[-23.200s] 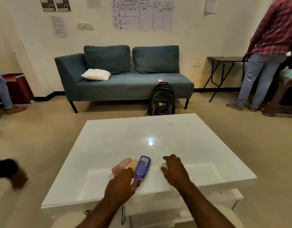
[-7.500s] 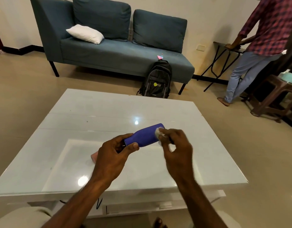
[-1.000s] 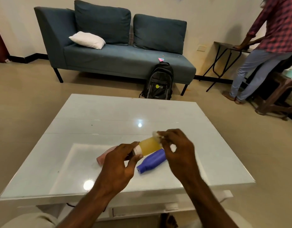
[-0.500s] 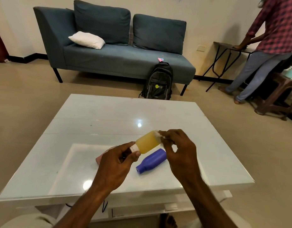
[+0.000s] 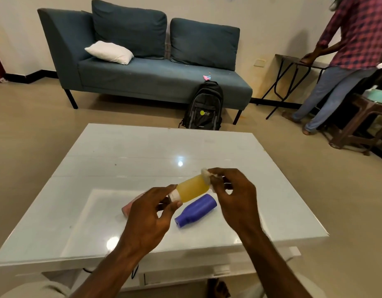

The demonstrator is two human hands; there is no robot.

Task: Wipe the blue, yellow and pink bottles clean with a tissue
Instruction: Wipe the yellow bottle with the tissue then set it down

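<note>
Room: tiled floor, blue sofa (image 5: 142,69) against the far wall with a white pillow (image 5: 109,52) on its seat; black backpack (image 5: 204,106) leaning at the sofa's front. A second person (image 5: 344,57) in a checked shirt stands far right, one hand on a folding table (image 5: 297,61).

Surface: glossy white table (image 5: 121,151) directly ahead, ceiling light reflected in it.

Left hand (image 5: 149,220): closed around the cap end of the yellow bottle (image 5: 193,188), thumb and fingers pinching at the white cap. The bottle is held off the table, tilted, base pointing up and away toward the right hand.

Right hand (image 5: 233,196): fingers pinched shut on a small wad of tissue (image 5: 206,175), which is pressed against the base end of the yellow bottle.

Blue bottle (image 5: 196,210): lying on its side on the table, below and between the two hands, just under the yellow bottle; cap end points toward the person. Neither hand touches it.

Pink bottle (image 5: 129,208): lying on the table just left of and behind the left hand, mostly hidden by it; only one end shows.

Lower edge: the person's knees in light trousers, partly in view.
</note>
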